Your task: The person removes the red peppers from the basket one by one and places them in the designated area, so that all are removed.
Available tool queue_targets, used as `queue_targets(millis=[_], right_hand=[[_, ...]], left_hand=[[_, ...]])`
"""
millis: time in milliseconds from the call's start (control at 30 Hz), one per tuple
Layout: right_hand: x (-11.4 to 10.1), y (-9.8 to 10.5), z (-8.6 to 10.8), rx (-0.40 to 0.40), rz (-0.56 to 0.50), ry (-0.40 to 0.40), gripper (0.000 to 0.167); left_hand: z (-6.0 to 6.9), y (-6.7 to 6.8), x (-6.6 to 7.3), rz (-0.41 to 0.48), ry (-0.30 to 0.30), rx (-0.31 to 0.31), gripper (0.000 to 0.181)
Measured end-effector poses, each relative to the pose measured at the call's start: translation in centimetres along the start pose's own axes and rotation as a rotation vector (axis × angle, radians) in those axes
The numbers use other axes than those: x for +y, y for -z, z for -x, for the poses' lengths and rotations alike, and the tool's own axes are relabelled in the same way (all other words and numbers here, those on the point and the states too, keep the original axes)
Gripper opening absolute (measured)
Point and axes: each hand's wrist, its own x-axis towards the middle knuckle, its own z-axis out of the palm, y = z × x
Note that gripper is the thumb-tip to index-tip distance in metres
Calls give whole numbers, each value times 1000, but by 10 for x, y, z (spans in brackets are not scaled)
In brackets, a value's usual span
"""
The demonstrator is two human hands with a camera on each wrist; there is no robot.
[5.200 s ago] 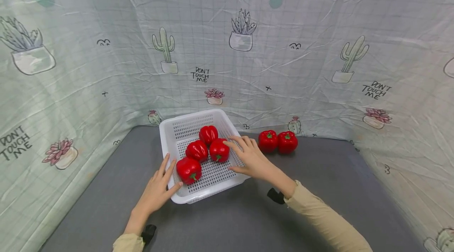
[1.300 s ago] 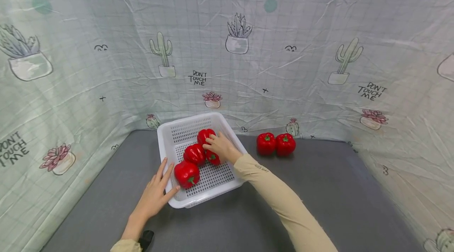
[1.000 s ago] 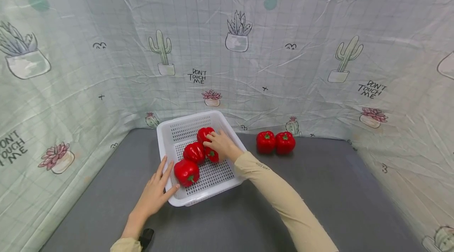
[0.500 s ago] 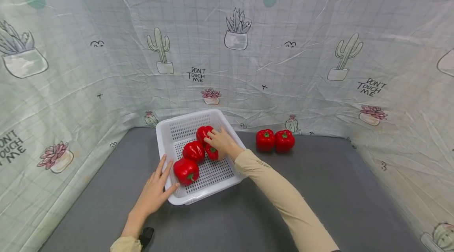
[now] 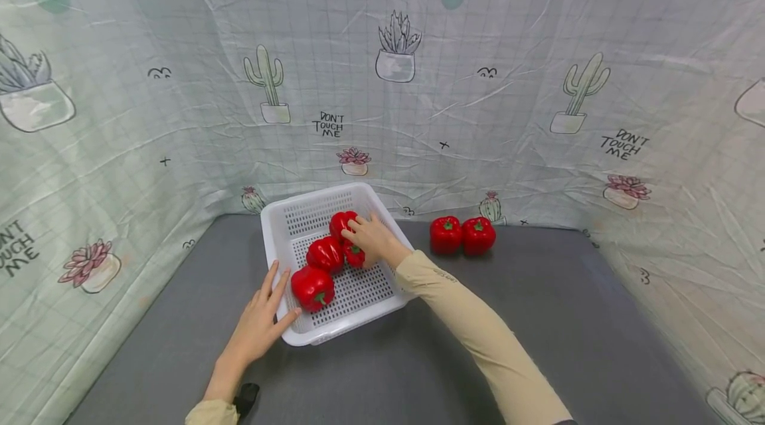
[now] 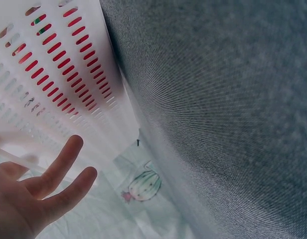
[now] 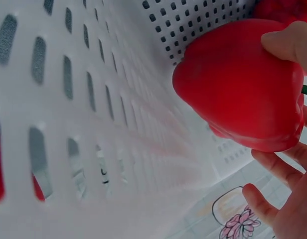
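Observation:
A white perforated plastic basket [image 5: 352,323] holds several red bell peppers. My right hand [image 5: 374,238] reaches inside and grips one bell pepper [image 5: 354,255] near the basket's right side. In the right wrist view, the thumb lies on one side of that pepper [image 7: 233,84] and the fingers curve round the other. Another pepper [image 5: 343,224] sits just behind it, a third [image 5: 325,254] to its left, and one more [image 5: 313,288] nearest the front. My left hand [image 5: 258,322] rests at the basket's left rim, fingers spread; the left wrist view shows them beside the slotted wall [image 6: 59,64].
Two more red bell peppers [image 5: 462,236] stand side by side on the grey table [image 5: 556,319], right of the basket. A pale cloth [image 5: 502,99] printed with cactuses hangs behind and along both sides.
Compared with several seconds ago, my right hand has moved from the basket's right rim to the pepper inside. Over the last second, hands and peppers look almost still; the head view shifts slightly.

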Motion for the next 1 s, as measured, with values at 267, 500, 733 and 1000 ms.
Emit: queue_targets(millis=[267,500,733,1000], right_hand=[[3,7,5,36,-77,8,75],[5,17,9,97,-153,17,73],[8,29,19,88,-259,11,73],[10,41,31,93,-289,8,73]], left_hand=[[0,-1,1,-15,-29,30,71],[0,0,1,-5,-23,33,72],[-1,0,0,2,-22,28,72],[0,-2,-1,8,-21,36,71]])
